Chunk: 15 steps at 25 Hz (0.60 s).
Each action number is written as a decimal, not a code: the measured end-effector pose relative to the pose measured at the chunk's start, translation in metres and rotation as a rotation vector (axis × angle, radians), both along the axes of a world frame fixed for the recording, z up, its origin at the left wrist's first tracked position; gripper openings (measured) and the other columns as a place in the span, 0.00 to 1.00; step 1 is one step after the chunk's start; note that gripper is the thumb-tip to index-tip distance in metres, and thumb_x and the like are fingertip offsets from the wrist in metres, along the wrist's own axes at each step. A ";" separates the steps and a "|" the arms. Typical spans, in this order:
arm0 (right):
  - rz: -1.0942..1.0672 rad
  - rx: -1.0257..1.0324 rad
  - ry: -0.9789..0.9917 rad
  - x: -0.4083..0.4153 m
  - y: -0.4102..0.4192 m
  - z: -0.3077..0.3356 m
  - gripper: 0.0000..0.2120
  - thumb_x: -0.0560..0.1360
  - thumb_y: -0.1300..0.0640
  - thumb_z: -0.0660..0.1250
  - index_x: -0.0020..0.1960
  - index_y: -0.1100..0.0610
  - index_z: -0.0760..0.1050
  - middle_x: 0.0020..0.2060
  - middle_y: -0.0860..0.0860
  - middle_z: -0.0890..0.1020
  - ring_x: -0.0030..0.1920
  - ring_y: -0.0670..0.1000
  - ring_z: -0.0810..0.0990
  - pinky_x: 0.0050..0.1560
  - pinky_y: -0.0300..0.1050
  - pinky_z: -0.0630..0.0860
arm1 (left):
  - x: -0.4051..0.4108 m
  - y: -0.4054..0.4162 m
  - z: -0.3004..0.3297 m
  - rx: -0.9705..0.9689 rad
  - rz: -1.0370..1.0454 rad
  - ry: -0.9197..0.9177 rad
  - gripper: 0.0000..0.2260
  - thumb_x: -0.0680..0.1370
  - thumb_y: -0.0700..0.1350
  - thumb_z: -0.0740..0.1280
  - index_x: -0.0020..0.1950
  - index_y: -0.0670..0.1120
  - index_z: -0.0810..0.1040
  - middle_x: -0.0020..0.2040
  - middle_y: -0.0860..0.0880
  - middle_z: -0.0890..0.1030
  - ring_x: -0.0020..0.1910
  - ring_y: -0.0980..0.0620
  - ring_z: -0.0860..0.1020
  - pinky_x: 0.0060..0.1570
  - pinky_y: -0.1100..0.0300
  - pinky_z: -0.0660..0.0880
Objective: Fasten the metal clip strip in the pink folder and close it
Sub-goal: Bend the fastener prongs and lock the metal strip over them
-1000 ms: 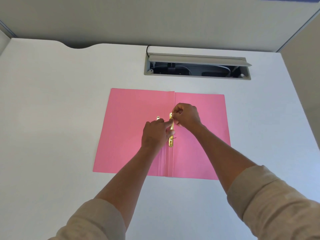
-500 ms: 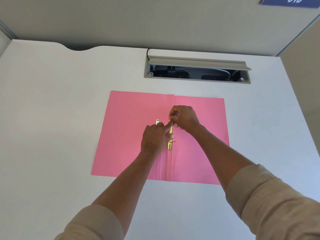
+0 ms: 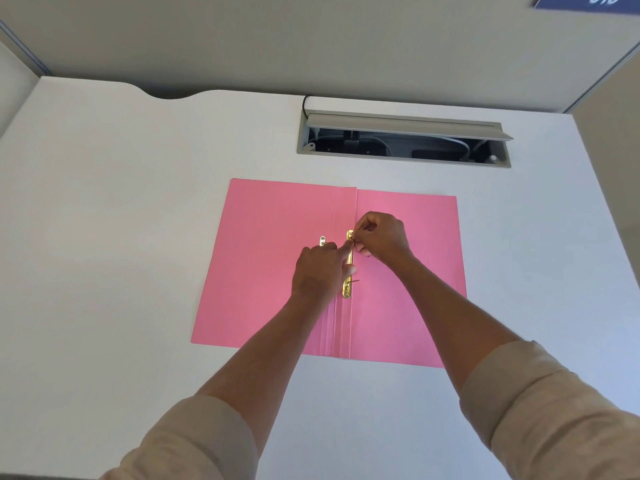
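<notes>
While the pink folder (image 3: 277,265) lies open on the white desk (image 3: 121,220), its gold clip strip (image 3: 349,271) runs lengthwise along the spine, the left hand (image 3: 320,270) pressing a forefinger on it and the right hand (image 3: 381,237) pinching its far end.

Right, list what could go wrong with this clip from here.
1. The right hand pinches something small at the strip's far end; it could slip or bend.
2. The near prong sticks out sideways, unfolded, so the strip may lift once the left hand lets go.
3. A small metal piece lies loose on the folder; closing may trap it.
</notes>
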State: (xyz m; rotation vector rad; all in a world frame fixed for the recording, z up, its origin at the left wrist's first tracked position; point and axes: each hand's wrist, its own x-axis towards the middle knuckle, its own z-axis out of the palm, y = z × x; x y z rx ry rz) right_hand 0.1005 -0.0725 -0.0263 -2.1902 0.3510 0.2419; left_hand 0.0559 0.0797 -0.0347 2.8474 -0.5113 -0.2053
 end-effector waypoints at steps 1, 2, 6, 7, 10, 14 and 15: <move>-0.025 0.024 0.014 -0.001 0.000 -0.001 0.05 0.71 0.65 0.72 0.40 0.57 0.81 0.28 0.51 0.85 0.28 0.48 0.85 0.30 0.40 0.82 | 0.000 0.000 0.000 0.005 -0.004 -0.002 0.22 0.80 0.56 0.63 0.74 0.52 0.68 0.48 0.48 0.81 0.49 0.44 0.80 0.52 0.52 0.73; -0.049 0.047 0.025 -0.002 -0.001 -0.001 0.05 0.70 0.66 0.71 0.40 0.57 0.80 0.28 0.51 0.85 0.28 0.49 0.85 0.30 0.39 0.81 | -0.001 0.000 0.000 0.008 -0.007 -0.004 0.22 0.81 0.56 0.63 0.74 0.53 0.68 0.48 0.48 0.81 0.49 0.44 0.80 0.52 0.52 0.73; -0.081 0.085 0.036 -0.004 -0.003 -0.003 0.05 0.71 0.66 0.70 0.41 0.57 0.81 0.28 0.51 0.85 0.29 0.51 0.86 0.35 0.45 0.85 | 0.000 0.002 -0.001 0.013 -0.020 -0.009 0.22 0.81 0.56 0.63 0.74 0.53 0.68 0.48 0.48 0.81 0.48 0.45 0.80 0.53 0.52 0.73; -0.076 0.076 0.033 -0.003 -0.002 -0.003 0.05 0.71 0.66 0.71 0.40 0.57 0.81 0.28 0.51 0.85 0.29 0.51 0.86 0.35 0.46 0.85 | 0.000 0.002 -0.001 0.010 -0.020 -0.010 0.22 0.81 0.56 0.63 0.74 0.53 0.68 0.47 0.48 0.81 0.48 0.45 0.80 0.53 0.52 0.73; -0.035 0.021 0.015 0.000 0.000 -0.004 0.06 0.71 0.64 0.73 0.39 0.56 0.80 0.26 0.51 0.84 0.27 0.51 0.85 0.36 0.49 0.85 | -0.001 0.001 -0.001 0.000 -0.014 -0.018 0.21 0.80 0.55 0.63 0.73 0.52 0.70 0.47 0.48 0.81 0.47 0.45 0.80 0.52 0.52 0.73; -0.014 -0.002 0.011 0.003 0.002 -0.005 0.06 0.71 0.64 0.74 0.38 0.56 0.80 0.26 0.51 0.84 0.28 0.51 0.85 0.38 0.50 0.86 | 0.000 0.000 -0.003 0.025 -0.027 -0.036 0.21 0.81 0.55 0.63 0.73 0.51 0.70 0.46 0.47 0.81 0.46 0.44 0.80 0.50 0.52 0.74; -0.021 -0.007 0.014 0.003 0.002 -0.005 0.06 0.71 0.64 0.74 0.38 0.56 0.80 0.26 0.51 0.84 0.28 0.51 0.85 0.38 0.50 0.86 | 0.000 0.000 -0.004 0.031 -0.032 -0.039 0.21 0.81 0.55 0.63 0.73 0.51 0.70 0.46 0.47 0.81 0.46 0.44 0.80 0.50 0.52 0.74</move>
